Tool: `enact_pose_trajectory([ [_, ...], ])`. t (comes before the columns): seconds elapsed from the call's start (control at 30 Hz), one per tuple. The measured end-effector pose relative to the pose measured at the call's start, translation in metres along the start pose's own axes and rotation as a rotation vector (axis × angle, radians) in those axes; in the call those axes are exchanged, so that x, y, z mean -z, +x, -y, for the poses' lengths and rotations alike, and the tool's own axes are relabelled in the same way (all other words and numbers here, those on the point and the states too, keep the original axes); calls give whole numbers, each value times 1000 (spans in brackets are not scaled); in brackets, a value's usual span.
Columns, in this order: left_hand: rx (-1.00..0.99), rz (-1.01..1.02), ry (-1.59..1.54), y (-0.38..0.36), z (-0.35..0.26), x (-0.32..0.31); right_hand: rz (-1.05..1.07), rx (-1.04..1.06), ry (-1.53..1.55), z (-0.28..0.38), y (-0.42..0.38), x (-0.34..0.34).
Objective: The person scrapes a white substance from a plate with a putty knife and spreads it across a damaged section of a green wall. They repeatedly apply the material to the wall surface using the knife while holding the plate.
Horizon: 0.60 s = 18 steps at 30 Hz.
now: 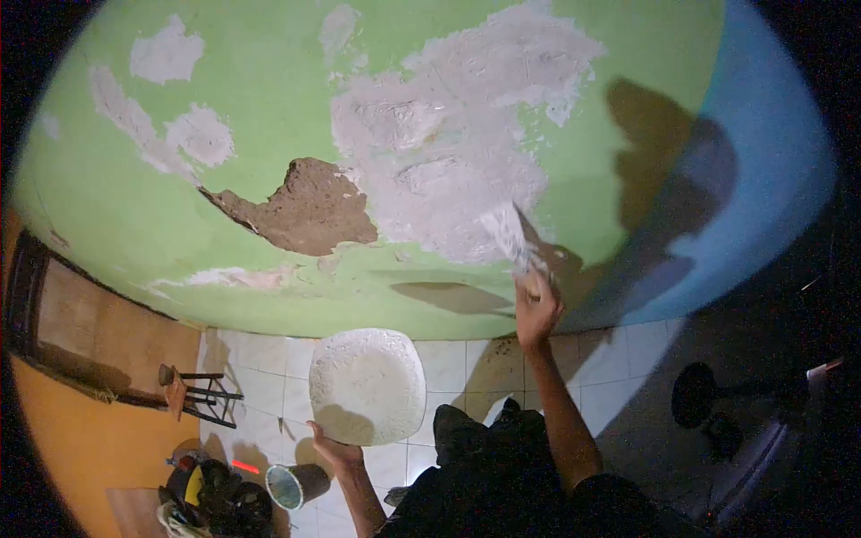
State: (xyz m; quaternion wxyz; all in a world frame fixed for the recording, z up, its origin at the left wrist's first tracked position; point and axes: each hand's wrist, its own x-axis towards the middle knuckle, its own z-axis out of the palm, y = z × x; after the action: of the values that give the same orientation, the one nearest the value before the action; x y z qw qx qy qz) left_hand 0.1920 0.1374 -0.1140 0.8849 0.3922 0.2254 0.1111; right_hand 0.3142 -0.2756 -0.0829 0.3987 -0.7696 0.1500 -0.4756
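My right hand [538,309] is closed round a putty knife [508,233], its blade coated white and up against the green wall [278,108]. Under the blade lies the lower right part of a large patch of whitish filler [475,170]. Just left of that patch a brown hole [314,211] shows bare, rough material where the surface has come away. Low on the left, my left hand [339,454] grips the near edge of a square, rounded white plate [414,372]. White paste is smeared over the plate.
Smaller white patches [199,134] mark the wall at the left. A wooden stool [202,394], a bucket [299,487] and a dark heap of bags [220,493] stand on the tiled floor [448,368]. A dark fan-like object [695,394] is at right, beyond the blue wall section [762,161].
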Motion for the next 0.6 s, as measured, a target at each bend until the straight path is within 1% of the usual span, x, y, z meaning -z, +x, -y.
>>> enact_pose_trajectory([
  [0.03,-1,-15,4,-3,0,-2,2,5,-8,-4,-14,6],
  [0.1,5,-16,6,0,2,4,47,-110,58,-5,-34,12],
  [0.13,12,-19,10,2,2,4,48,-114,51,2,-30,12],
  [0.2,-10,-56,10,4,1,0,2,-36,111,32,-5,17],
  [0.27,-18,-31,44,5,0,-5,-43,126,61,63,37,23],
  [0.3,-37,0,65,7,0,-8,-41,118,56,71,54,21],
  [0.37,-28,21,75,11,1,-9,-103,165,78,80,74,16],
  [0.4,-23,47,78,12,2,-9,-98,162,81,75,71,13],
  [0.43,-22,40,80,10,0,-14,-69,101,72,66,65,10],
  [0.47,-12,-6,57,7,1,-20,-39,43,64,52,59,4],
  [0.5,-1,-50,31,5,2,-23,-52,47,2,32,41,-1],
  [0.57,20,-32,22,4,4,-12,7,-118,3,-3,-9,-8],
  [0.6,46,-8,19,2,5,-7,45,-160,13,-11,-36,-7],
])
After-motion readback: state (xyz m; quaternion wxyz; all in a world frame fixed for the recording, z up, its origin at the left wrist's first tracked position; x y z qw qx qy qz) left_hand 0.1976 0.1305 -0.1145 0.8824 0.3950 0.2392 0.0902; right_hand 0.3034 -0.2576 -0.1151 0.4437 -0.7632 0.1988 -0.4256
